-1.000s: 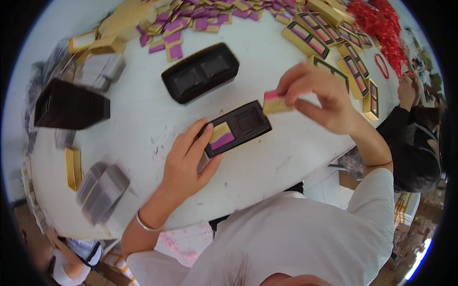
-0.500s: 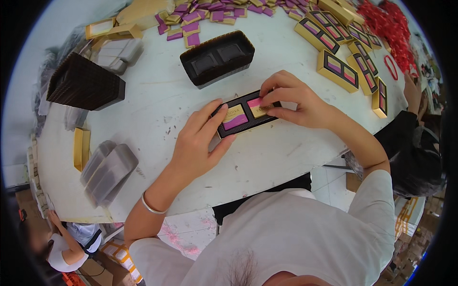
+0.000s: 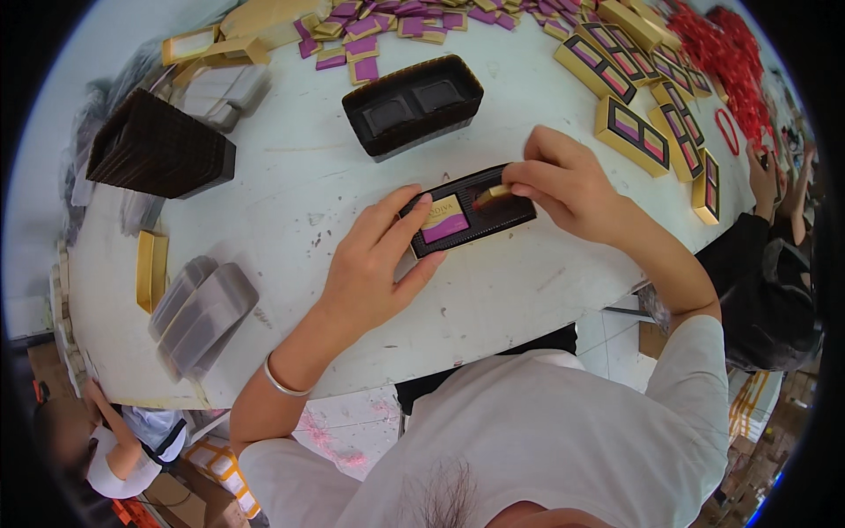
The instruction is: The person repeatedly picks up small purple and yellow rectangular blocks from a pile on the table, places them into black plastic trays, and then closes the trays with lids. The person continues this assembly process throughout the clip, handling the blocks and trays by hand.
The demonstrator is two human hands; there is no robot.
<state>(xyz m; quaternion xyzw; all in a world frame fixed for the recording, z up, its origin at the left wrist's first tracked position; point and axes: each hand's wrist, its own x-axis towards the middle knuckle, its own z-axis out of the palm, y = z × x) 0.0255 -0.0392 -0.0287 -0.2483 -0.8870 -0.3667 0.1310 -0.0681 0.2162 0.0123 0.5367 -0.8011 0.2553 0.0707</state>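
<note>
My left hand [image 3: 368, 268] is closed round the left end of a small gold box with a black two-compartment tray [image 3: 480, 232], thumb on the near side and fingers over the far side. A gold-and-purple flat packet [image 3: 446, 222] lies in the left compartment. Over the right compartment, my right hand [image 3: 572, 187] pinches a second packet [image 3: 490, 195], gold and tilted on edge, its lower end down in the compartment. Fingers partly cover that packet. Just beyond the box stands a short stack of black two-compartment trays [image 3: 414, 110].
Purple-and-gold packets [image 3: 361, 46] are heaped at the far edge. Filled gold boxes [image 3: 632, 136] stand far right, near red ribbon [image 3: 722, 62]. A tall dark tray stack [image 3: 158, 150], a gold sleeve [image 3: 151, 273] and clear plastic covers [image 3: 207, 312] are left. Another person's hand [image 3: 762, 180] shows right.
My right hand has lifted and tipped the right-hand packet, which lay flat in its compartment before. My left hand still holds the box, which sits slightly farther right in the picture.
</note>
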